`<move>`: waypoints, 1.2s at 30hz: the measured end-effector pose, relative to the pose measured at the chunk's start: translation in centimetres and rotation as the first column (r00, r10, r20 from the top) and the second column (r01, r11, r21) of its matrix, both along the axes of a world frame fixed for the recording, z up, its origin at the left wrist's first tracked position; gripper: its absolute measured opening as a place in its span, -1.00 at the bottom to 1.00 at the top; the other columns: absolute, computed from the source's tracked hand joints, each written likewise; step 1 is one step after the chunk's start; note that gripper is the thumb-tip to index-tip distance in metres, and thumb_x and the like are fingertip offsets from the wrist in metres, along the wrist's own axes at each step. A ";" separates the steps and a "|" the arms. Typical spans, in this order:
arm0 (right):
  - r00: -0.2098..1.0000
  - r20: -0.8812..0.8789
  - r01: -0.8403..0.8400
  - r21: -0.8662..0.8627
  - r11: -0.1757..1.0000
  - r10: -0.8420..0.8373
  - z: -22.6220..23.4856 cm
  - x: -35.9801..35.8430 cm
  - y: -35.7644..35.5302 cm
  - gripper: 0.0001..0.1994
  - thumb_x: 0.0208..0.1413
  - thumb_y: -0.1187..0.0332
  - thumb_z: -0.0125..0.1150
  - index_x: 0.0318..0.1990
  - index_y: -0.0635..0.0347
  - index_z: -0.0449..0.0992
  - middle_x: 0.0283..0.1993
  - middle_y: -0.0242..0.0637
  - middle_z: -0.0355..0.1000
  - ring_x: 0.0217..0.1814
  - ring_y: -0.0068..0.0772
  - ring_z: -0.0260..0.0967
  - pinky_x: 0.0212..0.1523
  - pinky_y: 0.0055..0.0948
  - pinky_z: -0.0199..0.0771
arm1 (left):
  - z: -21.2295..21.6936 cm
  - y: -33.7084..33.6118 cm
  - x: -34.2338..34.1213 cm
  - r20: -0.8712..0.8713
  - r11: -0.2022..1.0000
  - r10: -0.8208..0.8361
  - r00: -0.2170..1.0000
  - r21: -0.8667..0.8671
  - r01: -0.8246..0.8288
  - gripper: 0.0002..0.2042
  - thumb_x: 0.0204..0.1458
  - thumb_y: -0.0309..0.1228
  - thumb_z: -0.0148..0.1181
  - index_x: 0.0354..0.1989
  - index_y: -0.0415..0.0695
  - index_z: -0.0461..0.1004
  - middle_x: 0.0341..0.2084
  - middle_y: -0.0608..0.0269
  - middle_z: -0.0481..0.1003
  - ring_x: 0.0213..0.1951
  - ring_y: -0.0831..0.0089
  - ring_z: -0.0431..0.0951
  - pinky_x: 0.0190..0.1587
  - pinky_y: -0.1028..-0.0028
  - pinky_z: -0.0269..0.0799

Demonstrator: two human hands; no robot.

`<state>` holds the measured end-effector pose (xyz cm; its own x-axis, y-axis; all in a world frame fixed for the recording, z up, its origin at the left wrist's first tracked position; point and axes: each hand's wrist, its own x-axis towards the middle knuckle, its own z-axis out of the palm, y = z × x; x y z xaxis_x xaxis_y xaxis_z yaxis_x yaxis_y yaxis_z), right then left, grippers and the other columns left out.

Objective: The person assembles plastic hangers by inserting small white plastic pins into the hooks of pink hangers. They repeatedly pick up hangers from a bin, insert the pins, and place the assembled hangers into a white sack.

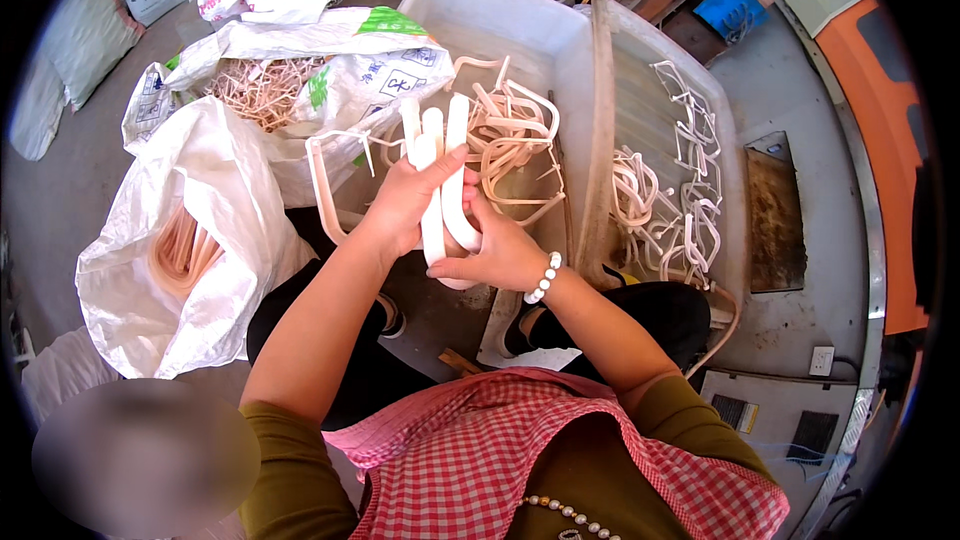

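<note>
In front of my lap, both hands are closed around a bundle of pale pink curved plastic handles (457, 130) whose ends point up and away from me. My left hand (400, 205) grips the bundle's left side, thumb across the front. From the right, my right hand (512, 252) wraps the curved lower part, with its thumb underneath. A U-shaped handle with thin sprue (322, 185) is just left of my left hand. Beyond my hands, a white plastic tub (500, 25) holds a tangled pile of similar pink handles (500, 130).
To the right, a second tub (655, 45) contains handles still joined by runners (700, 210). At left, an open white sack (120, 250) holds neatly nested pink handles (180, 252). Behind it, another sack (390, 70) contains thin pale scraps (262, 92). An orange machine panel (875, 160) borders the right.
</note>
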<state>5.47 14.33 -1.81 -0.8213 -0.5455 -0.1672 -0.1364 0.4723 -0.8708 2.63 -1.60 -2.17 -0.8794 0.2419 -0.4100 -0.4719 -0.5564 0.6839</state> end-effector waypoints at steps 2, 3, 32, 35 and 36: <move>0.985 0.171 -0.005 -0.103 0.995 0.022 -0.8 -0.2 1.2 -0.21 -0.20 0.27 0.46 0.20 0.30 0.15 0.06 -0.24 0.34 0.06 -0.48 0.28 0.12 -0.43 0.27 | 0.3 0.5 0.3 -0.029 0.995 -0.058 0.998 -0.080 0.056 -0.67 0.03 -0.21 0.25 -0.20 -0.21 0.40 -0.44 0.23 0.49 -0.46 0.48 0.52 -0.39 0.47 0.51; 0.965 0.257 -0.002 -0.157 0.988 0.043 -0.9 -0.2 1.6 -0.26 -0.18 0.29 0.45 0.17 0.30 0.20 0.02 -0.26 0.36 0.02 -0.50 0.30 0.09 -0.45 0.29 | 0.5 0.3 0.5 -0.041 0.988 -0.103 0.994 -0.120 0.097 -0.66 0.03 -0.20 0.26 -0.19 -0.20 0.42 -0.43 0.25 0.49 -0.44 0.50 0.51 -0.38 0.48 0.49; 0.997 0.074 -0.055 0.229 0.972 0.039 7.0 1.7 11.7 -0.68 -0.21 0.22 0.34 -0.38 0.26 0.45 -0.48 -0.18 0.42 -0.45 -0.37 0.40 -0.36 -0.39 0.42 | 1.8 -6.9 -0.7 -0.050 0.984 0.158 0.986 0.086 -0.153 -0.69 0.22 -0.11 -0.06 -0.14 -0.12 0.34 -0.62 0.47 0.22 -0.71 0.77 0.12 -0.70 0.72 0.06; 0.767 -0.385 -0.073 0.743 0.665 0.514 5.0 2.1 12.9 -0.73 -0.30 0.19 0.29 -0.44 0.15 0.51 -0.47 -0.12 0.44 -0.41 -0.04 0.41 -0.20 -0.17 0.36 | 2.6 -7.6 -0.8 -0.071 0.971 0.066 0.995 0.236 -0.047 -0.71 0.23 -0.11 -0.09 -0.17 -0.09 0.33 -0.68 0.51 0.16 -0.75 0.80 0.06 -0.75 0.75 -0.02; 0.721 -0.416 0.033 0.820 0.572 0.555 3.6 0.7 14.8 -0.76 -0.29 0.19 0.27 -0.47 0.13 0.52 -0.48 -0.16 0.44 -0.43 -0.05 0.41 -0.23 -0.18 0.35 | 3.1 -7.6 -0.7 -0.086 0.974 0.001 0.996 0.224 0.018 -0.72 0.23 -0.11 -0.10 -0.17 -0.08 0.33 -0.70 0.52 0.14 -0.77 0.79 0.04 -0.77 0.75 -0.03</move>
